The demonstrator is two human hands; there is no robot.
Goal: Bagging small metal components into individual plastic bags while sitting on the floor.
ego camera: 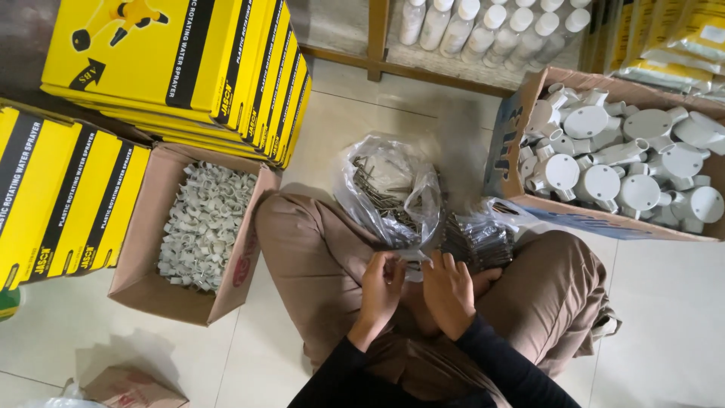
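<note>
- Working low and centre in the frame, the left hand and right hand meet over the lap, fingertips pinched together on something small and pale between them; what it is cannot be told, it is too small and half hidden.
- Just above the hands sits a clear bag of thin dark metal pins, its mouth slumped open toward the fingers.
- Right of it, packets of the same dark pins lie stacked against the right knee.
- My read: the pins are stiff, light one by one, sharp at the ends and quick to slide, so take them by the shank, a few at a time.
- The bag film looks soft and slippery, heavy with its load; better lifted from beneath than by the thin rim.
- Mid left, a box of small white clips; upper right, a carton of round white fittings; yellow cartons fill the upper left.
</note>
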